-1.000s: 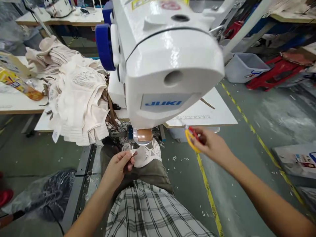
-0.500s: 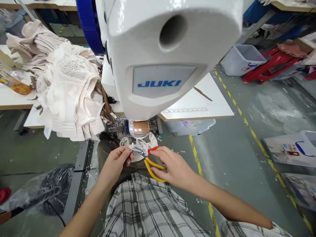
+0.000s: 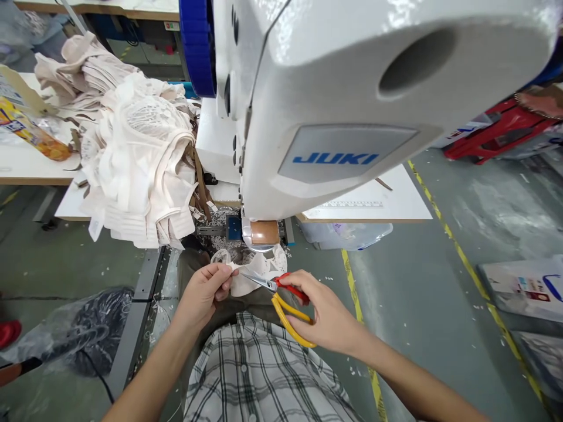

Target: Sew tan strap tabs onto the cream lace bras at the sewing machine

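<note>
My left hand point(image 3: 210, 288) is closed, pinching the edge of a white lace bra point(image 3: 246, 280) between thumb and fingertips. The garment hangs over my lap, below the front of the sewing machine point(image 3: 281, 193). My right hand point(image 3: 323, 308) grips a pair of scissors point(image 3: 281, 299) with one red and one yellow handle, fingers through the loops. The blades point left at the bra, their tips a little short of my left fingertips. Whether the tips touch the fabric I cannot tell.
A tall heap of cream bras point(image 3: 141, 158) lies on the table at left, beside a yellow drink bottle point(image 3: 39, 135). The machine head fills the upper middle. Right of it are a white tabletop point(image 3: 396, 202) with a ruler, a plastic bin point(image 3: 347, 234) underneath, and a red stool point(image 3: 497, 132).
My right hand has drawn the scissors right and down, away from my left fingers. My left hand still pinches the bra. The camera view has shifted, so the machine appears larger and further right.
</note>
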Demonstrator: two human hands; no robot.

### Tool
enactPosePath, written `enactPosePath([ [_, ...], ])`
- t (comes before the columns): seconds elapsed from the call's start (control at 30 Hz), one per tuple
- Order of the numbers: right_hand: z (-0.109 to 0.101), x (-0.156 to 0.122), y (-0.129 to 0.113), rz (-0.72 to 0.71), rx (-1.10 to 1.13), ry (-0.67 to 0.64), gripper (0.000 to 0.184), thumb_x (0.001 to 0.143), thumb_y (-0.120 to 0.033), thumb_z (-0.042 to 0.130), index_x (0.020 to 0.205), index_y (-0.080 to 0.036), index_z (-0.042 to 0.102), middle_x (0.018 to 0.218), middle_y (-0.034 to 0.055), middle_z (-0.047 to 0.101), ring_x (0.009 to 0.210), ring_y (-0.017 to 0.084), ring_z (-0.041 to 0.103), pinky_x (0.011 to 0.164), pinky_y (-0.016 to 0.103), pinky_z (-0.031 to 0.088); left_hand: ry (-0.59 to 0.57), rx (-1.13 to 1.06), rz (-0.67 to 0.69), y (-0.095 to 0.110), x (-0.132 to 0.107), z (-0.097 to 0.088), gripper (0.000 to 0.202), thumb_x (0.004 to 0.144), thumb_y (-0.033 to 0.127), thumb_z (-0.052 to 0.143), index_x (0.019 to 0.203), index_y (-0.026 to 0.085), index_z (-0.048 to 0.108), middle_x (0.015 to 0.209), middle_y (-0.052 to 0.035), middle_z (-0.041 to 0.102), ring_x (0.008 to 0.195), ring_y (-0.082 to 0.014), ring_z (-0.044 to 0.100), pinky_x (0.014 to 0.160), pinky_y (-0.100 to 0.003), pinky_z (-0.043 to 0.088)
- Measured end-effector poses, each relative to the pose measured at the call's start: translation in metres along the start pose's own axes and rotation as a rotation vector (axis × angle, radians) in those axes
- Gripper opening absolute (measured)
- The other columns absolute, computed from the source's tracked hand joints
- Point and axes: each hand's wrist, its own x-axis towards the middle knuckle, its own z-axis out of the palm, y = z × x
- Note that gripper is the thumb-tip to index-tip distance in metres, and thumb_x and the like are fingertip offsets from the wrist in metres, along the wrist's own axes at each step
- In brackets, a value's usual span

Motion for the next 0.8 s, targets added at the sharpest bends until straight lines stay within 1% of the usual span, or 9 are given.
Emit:
enactPosePath([
  [0.1, 0.006, 0.01, -0.004, -0.006, 0.005, 0.003, 0.045, 0.074, -0.02, 0.065, 0.118, -0.024, 0.055, 0.11, 0.0084, 0.063, 0.093, 0.022, 0.063, 0.079, 0.035, 0.052, 0.033, 0.073, 0.044, 0.0, -0.002, 0.002, 0.038, 0.072, 0.05, 0.078, 0.071, 0.015, 0.063, 0.062, 0.003, 0.053, 0.049, -0.005, 0.04, 0.045, -0.017, 0.028],
  [0.23, 0.014, 0.022, -0.006, -0.043, 0.015, 0.011, 0.045, 0.075, -0.024, 0.067, 0.118, -0.023, 0.056, 0.114, 0.0092, 0.064, 0.1, 0.023, 0.064, 0.082, 0.036, 0.052, 0.063, 0.175, 0.089, 0.0, -0.002, 0.003, 0.036, 0.074, 0.05, 0.076, 0.078, 0.016, 0.066, 0.066, 0.0015, 0.059, 0.052, -0.0071, 0.046, 0.048, -0.018, 0.035],
  [0.37, 0.015, 0.028, -0.006, -0.015, 0.016, -0.042, 0.039, 0.085, -0.029, 0.063, 0.122, -0.024, 0.057, 0.118, 0.0081, 0.064, 0.092, 0.02, 0.065, 0.076, 0.034, 0.053, 0.074, 0.273, 0.134, 0.001, -0.003, 0.0, 0.032, 0.079, 0.047, 0.07, 0.073, 0.016, 0.064, 0.067, 0.001, 0.06, 0.055, -0.0079, 0.048, 0.051, -0.019, 0.037],
  [0.53, 0.007, 0.029, -0.007, 0.033, 0.017, -0.089, 0.037, 0.085, -0.026, 0.064, 0.122, -0.026, 0.061, 0.117, 0.0055, 0.067, 0.086, 0.017, 0.065, 0.075, 0.03, 0.052, 0.091, 0.347, 0.166, 0.001, -0.005, -0.001, 0.031, 0.084, 0.045, 0.066, 0.073, 0.016, 0.062, 0.067, 0.0013, 0.059, 0.054, -0.0078, 0.047, 0.051, -0.019, 0.036],
  [0.67, 0.003, 0.023, -0.007, 0.047, 0.003, -0.085, 0.033, 0.087, -0.027, 0.063, 0.12, -0.027, 0.065, 0.107, 0.0048, 0.07, 0.084, 0.018, 0.066, 0.068, 0.027, 0.051, 0.111, 0.311, 0.18, -0.004, -0.003, 0.001, 0.031, 0.083, 0.045, 0.067, 0.074, 0.016, 0.062, 0.065, 0.0023, 0.056, 0.054, -0.0074, 0.045, 0.052, -0.019, 0.035],
  [0.73, 0.001, 0.018, -0.004, 0.055, -0.015, -0.07, 0.033, 0.088, -0.027, 0.061, 0.12, -0.027, 0.065, 0.105, 0.0047, 0.071, 0.079, 0.017, 0.066, 0.066, 0.026, 0.051, 0.128, 0.232, 0.191, -0.007, -0.002, 0.002, 0.031, 0.081, 0.044, 0.069, 0.071, 0.016, 0.06, 0.062, 0.0031, 0.054, 0.053, -0.0066, 0.042, 0.051, -0.019, 0.033],
  [0.8, -0.005, 0.013, 0.003, 0.068, -0.052, -0.052, 0.033, 0.088, -0.026, 0.059, 0.12, -0.028, 0.065, 0.105, 0.0043, 0.071, 0.077, 0.016, 0.066, 0.064, 0.027, 0.051, 0.137, 0.1, 0.178, -0.007, -0.002, 0.004, 0.032, 0.079, 0.042, 0.071, 0.067, 0.016, 0.057, 0.059, 0.0043, 0.05, 0.051, -0.0057, 0.038, 0.049, -0.018, 0.029],
])
